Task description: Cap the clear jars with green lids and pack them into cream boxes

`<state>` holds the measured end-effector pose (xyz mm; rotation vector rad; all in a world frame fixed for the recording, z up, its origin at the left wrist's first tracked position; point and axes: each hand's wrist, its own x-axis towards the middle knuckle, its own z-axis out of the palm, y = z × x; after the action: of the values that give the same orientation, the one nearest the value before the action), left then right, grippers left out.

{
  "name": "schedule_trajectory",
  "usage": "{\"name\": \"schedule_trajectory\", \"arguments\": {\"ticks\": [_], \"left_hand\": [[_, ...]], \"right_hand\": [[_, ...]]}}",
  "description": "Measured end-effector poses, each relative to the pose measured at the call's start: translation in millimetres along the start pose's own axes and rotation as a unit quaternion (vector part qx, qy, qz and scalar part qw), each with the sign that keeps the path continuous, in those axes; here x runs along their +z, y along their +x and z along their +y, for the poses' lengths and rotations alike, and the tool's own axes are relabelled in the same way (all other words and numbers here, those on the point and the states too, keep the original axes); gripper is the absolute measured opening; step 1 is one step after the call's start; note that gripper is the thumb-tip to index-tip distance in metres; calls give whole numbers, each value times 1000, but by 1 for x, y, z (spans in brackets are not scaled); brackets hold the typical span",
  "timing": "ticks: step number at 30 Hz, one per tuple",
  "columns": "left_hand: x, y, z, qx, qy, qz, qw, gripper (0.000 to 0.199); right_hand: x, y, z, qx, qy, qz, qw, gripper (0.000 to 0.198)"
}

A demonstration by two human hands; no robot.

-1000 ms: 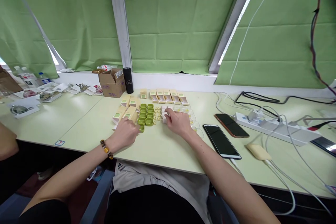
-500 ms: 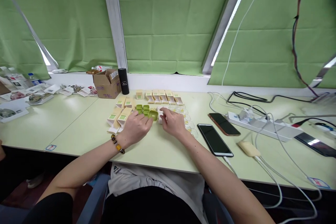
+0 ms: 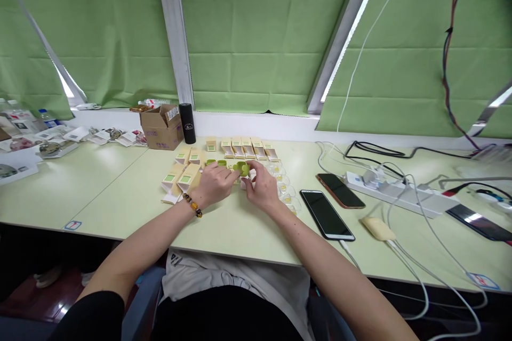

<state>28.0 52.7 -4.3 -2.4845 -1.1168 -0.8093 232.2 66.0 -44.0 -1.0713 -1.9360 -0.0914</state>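
A small green plastic container (image 3: 241, 168) is raised over the table between my two hands. My left hand (image 3: 216, 184) is closed, its fingertips on the container's left side. My right hand (image 3: 262, 185) grips the right side, index finger at the top and thumb lower down. Other green containers (image 3: 221, 163) stand behind my left hand, which partly hides them. A white item (image 3: 245, 181) shows below the held container; its kind is unclear. Several clear plastic pieces with yellow centres (image 3: 286, 189) lie to the right of my right hand.
Cream cardboard boxes with green labels (image 3: 188, 177) stand at left, others (image 3: 248, 148) behind. A brown carton (image 3: 162, 128) and black cylinder (image 3: 187, 123) are at the back left. At right lie two phones (image 3: 327, 214), a power strip (image 3: 400, 193), a yellow charger (image 3: 378, 228) and loose cables.
My left hand has moved right with the green container, closer to my right hand. My right hand's fingers have closed onto its right side.
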Motion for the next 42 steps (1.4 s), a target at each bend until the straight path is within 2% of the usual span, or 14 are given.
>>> {"name": "schedule_trajectory", "arguments": {"ticks": [3,5,7,10,12,14,16,18,21,27,30,33,36,42], "left_hand": [[8,-3,-2,-15,-101,39,994,22],[13,-3,-1,-60,-208,67,974,22],[17,-2,0,-124,-360,73,922,26],[20,2,1,-177,-583,43,792,43],[21,4,1,-186,-668,23,720,50],[20,5,0,-195,-708,14,678,51],[21,6,-1,-206,-719,12,664,50],[22,5,-2,-211,-707,20,675,51],[25,4,-3,-211,-658,33,722,54],[22,-4,-2,-144,-387,140,900,25],[17,-8,-5,-77,-229,167,956,33],[15,-10,-10,-8,-111,153,982,48],[14,-11,-13,36,-48,134,989,55],[16,-10,-14,38,-73,146,986,42]], "right_hand": [[1,-2,0,-12,9,-4,1000,45],[2,-2,1,-13,18,-10,1000,47],[3,-3,1,-14,39,-8,999,50],[4,-2,1,-18,92,9,996,48],[4,-1,-1,-24,128,22,991,44],[4,0,-4,-32,159,35,986,42],[3,0,-7,-35,184,44,981,42],[2,0,-11,-27,201,44,978,41],[-1,1,-15,-9,225,43,973,39],[-4,3,-20,42,293,33,955,40],[-4,3,-19,52,306,21,950,39],[-5,3,-18,45,296,18,954,38],[-7,3,-18,27,289,17,957,39],[-7,3,-19,13,286,14,958,42]]}}
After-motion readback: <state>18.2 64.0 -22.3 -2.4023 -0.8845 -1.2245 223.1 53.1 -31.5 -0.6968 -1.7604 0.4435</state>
